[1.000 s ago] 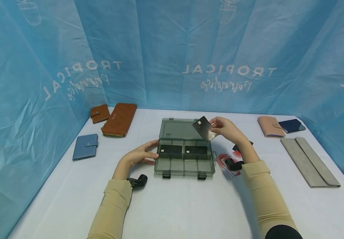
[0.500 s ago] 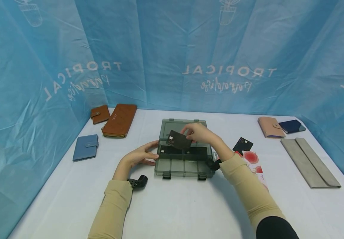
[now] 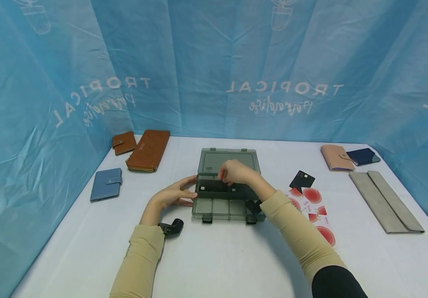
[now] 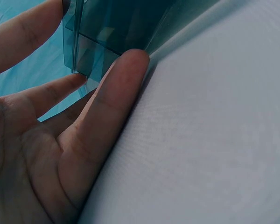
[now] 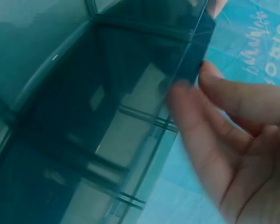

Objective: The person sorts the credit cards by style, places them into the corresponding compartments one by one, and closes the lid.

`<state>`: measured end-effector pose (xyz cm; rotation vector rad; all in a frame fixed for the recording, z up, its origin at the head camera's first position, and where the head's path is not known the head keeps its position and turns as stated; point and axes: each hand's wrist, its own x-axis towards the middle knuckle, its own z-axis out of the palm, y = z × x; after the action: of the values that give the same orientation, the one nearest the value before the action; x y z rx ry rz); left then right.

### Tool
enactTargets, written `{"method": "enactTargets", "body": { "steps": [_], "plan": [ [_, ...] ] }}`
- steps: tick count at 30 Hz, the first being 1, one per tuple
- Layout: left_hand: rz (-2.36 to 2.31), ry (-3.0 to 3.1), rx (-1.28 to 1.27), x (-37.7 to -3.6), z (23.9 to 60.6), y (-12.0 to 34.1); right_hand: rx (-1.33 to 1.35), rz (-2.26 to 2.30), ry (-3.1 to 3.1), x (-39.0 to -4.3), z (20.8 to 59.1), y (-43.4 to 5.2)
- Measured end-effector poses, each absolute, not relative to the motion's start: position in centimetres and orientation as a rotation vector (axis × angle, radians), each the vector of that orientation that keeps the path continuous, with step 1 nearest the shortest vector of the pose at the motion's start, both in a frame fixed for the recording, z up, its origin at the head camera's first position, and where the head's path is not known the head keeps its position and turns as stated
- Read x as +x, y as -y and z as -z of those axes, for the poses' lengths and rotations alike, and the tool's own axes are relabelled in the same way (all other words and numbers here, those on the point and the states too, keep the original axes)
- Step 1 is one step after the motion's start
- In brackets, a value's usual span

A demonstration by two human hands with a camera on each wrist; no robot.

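Note:
A translucent dark-green compartment box [image 3: 219, 209] lies with its lid [image 3: 210, 161] folded back, two black cards in its far row of compartments. My left hand [image 3: 178, 192] touches the box's left side; in the left wrist view its fingers [image 4: 116, 88] are spread and nearly straight against the wall. Over the far row, my right hand [image 3: 236, 171] pinches the edge of a black card [image 3: 213, 183] low in the left compartment. The right wrist view shows the thumb and fingers at the dark card's edge [image 5: 193, 60], the fingertips blurred.
To the right lie a black card [image 3: 302, 180] and red-patterned cards [image 3: 312, 211]. Farther right are a pink card holder [image 3: 336, 158], a navy card [image 3: 363, 157] and a grey pouch [image 3: 385, 203]. Brown wallets [image 3: 148, 151] and a blue wallet [image 3: 106, 184] lie left.
My right hand has carried the black VIP card leftward and lowered it into the far left compartment. The left hand stays at the box's side.

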<state>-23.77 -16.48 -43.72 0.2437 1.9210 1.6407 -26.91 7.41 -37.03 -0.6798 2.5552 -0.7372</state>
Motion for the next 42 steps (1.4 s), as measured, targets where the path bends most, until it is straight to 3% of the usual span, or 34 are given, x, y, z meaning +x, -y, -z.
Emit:
{"method": "enactTargets", "body": {
  "steps": [9, 17, 25, 31, 42],
  "plan": [
    [-1.648, -1.917, 0.235, -23.9, 43.8, 16.4, -0.588, 0.538, -2.512, -26.4, 36.4, -7.2],
    [-1.646, -1.918, 0.245, -23.8, 44.0, 16.5, -0.573, 0.690, -2.399, -26.4, 36.7, -8.6],
    [-1.640, -1.927, 0.256, -23.8, 44.1, 16.4, -0.585, 1.013, -2.505, -25.5, 36.5, -13.3],
    [-1.634, -1.941, 0.231, -23.8, 44.0, 16.4, -0.444, 1.140, -2.619, -25.0, 37.0, -17.5],
    [-1.626, -1.943, 0.259, -24.0, 44.2, 16.5, 0.129, 0.202, -2.758, -25.0, 38.4, -22.9]
  ]
}}
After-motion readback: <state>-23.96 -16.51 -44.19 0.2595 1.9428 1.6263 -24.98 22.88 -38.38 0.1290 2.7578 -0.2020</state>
